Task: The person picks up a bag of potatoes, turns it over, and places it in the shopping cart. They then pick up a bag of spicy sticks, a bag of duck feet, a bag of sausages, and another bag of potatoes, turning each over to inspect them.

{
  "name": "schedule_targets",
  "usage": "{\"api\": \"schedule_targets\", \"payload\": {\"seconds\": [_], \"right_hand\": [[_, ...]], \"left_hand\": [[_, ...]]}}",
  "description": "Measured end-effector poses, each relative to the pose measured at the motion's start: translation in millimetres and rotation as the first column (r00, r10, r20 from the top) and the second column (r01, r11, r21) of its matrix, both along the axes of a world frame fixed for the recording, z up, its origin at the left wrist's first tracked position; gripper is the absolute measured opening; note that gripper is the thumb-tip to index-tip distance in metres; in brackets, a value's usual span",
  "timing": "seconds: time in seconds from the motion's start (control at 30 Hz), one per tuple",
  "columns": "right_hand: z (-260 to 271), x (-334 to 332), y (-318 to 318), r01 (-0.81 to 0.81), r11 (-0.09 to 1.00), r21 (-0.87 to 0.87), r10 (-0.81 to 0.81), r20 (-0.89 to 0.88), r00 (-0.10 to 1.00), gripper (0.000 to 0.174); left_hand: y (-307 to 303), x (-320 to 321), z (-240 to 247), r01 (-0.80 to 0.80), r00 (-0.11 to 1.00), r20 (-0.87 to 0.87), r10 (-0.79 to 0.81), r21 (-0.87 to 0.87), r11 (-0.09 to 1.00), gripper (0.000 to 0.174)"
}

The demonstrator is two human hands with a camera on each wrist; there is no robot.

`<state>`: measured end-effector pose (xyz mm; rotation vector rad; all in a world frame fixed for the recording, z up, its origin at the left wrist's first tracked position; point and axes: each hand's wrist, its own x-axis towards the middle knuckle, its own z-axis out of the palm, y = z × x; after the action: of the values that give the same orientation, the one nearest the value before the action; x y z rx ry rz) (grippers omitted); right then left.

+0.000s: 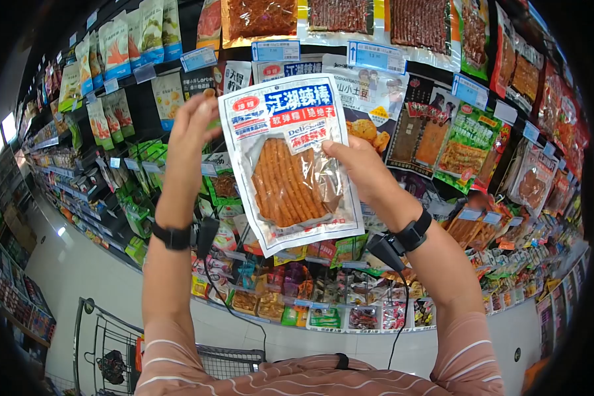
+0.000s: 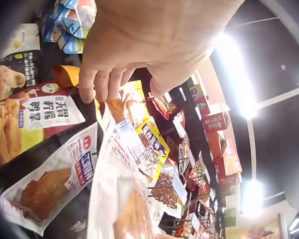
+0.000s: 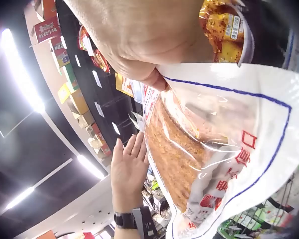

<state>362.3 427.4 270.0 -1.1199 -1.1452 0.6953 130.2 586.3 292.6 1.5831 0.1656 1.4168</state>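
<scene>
A large clear-and-white snack packet (image 1: 290, 175) with blue and red print and brown sticks inside hangs in front of the shelves. My right hand (image 1: 363, 165) pinches its right edge, the thumb lying on the front. In the right wrist view, that hand (image 3: 144, 45) grips the packet (image 3: 189, 149) by its border. My left hand (image 1: 195, 119) is raised just left of the packet's upper corner, holding nothing. Its fingers are extended in the left wrist view, where the hand (image 2: 144, 50) is above the packet (image 2: 117, 199).
Shelves of hanging snack packets fill the front, with price tags (image 1: 376, 56) along their rails. A similar packet (image 2: 49, 184) hangs behind in the left wrist view. Green packets (image 1: 468, 148) hang to the right. A wire shopping cart (image 1: 105, 343) stands at lower left on the pale floor.
</scene>
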Motion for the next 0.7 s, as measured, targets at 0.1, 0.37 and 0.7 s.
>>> {"api": "schedule_targets", "payload": {"seconds": [0.1,0.37,0.7], "right_hand": [[3,8,1,0.022,1.0,0.013,-0.022,-0.005,1.0,0.028],[7,11,-4,0.079,0.997,0.012,-0.08,0.084,0.993,0.03],[17,6,11,0.059,0.996,0.071,-0.062,0.042,0.997,0.03]], "left_hand": [[26,16,38,0.02,0.998,-0.057,-0.014,0.115,0.993,0.065],[41,60,77,0.232,0.968,-0.115,-0.223,0.077,0.97,0.063],[41,58,86,0.226,0.974,-0.037,-0.223,0.13,0.965,0.051]]}}
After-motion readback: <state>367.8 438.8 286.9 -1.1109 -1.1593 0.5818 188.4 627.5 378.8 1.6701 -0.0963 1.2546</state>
